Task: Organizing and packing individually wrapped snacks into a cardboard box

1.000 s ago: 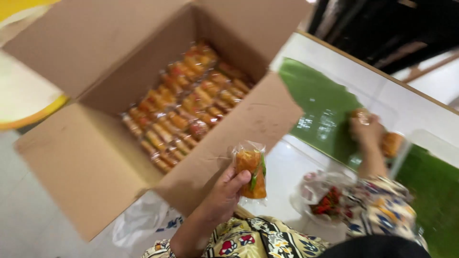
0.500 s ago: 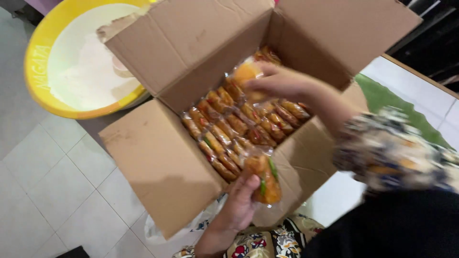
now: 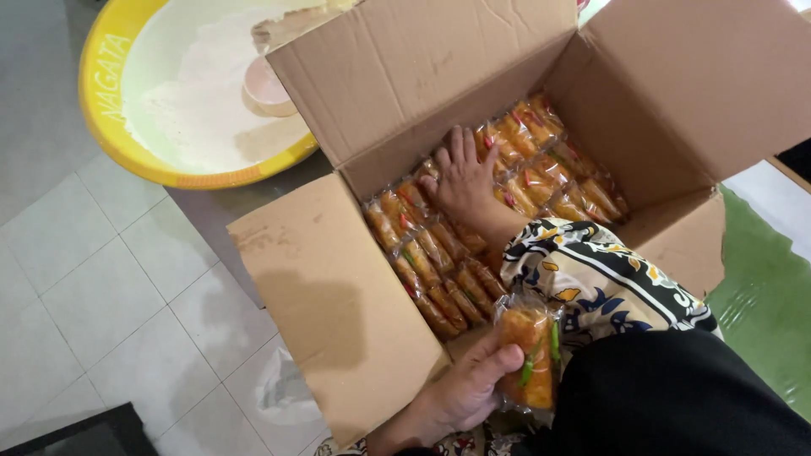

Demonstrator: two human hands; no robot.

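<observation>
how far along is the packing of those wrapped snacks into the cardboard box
Done: the cardboard box already holds tight rows of wrapped snacks. In hand: the right hand presses flat on the rows, and the left hand holds one more wrapped snack at the box's near edge. Left: that packet is not in yet, and the flaps stand open.

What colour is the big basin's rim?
Yellow; the basin has a pale inside, seen best in the head view.

Orange wrapped packets (image 3: 498,203) fill the open brown carton (image 3: 338,312).
</observation>
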